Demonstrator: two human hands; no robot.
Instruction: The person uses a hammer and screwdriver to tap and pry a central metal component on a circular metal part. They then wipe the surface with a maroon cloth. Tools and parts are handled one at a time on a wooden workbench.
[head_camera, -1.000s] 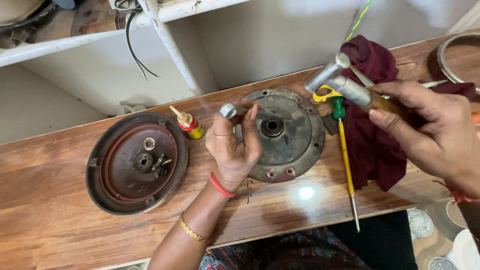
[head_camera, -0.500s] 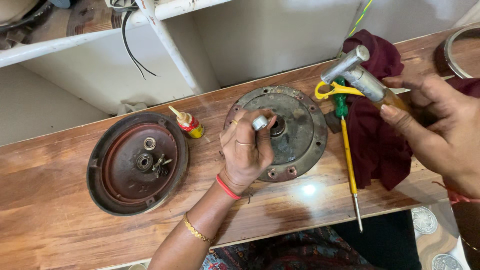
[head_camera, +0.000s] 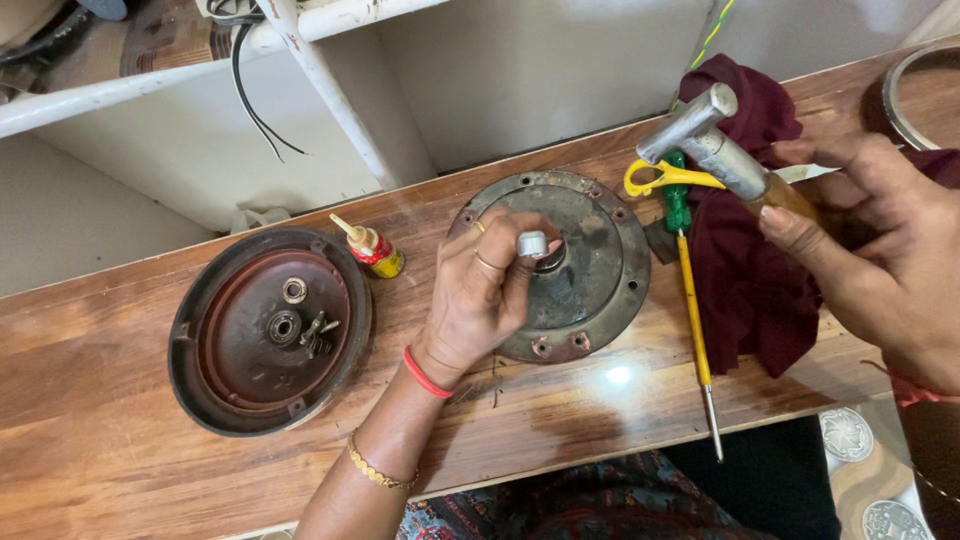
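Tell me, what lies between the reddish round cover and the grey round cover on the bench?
In the head view, a small yellow-and-red bottle lies between the reddish cover and grey cover, near the bench's back edge.

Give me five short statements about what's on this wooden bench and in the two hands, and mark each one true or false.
1. The left hand holds a small silver cylindrical piece over the centre of the grey round metal cover. True.
2. The right hand grips a saw. False: it holds a hammer with a metal head.
3. The yellow-handled screwdriver lies on the wooden bench beside the dark red cloth. True.
4. The small oil bottle stands inside the reddish round cover. False: it lies on the bench between the two covers.
5. The reddish cover is stacked on the grey one. False: they lie apart, side by side.
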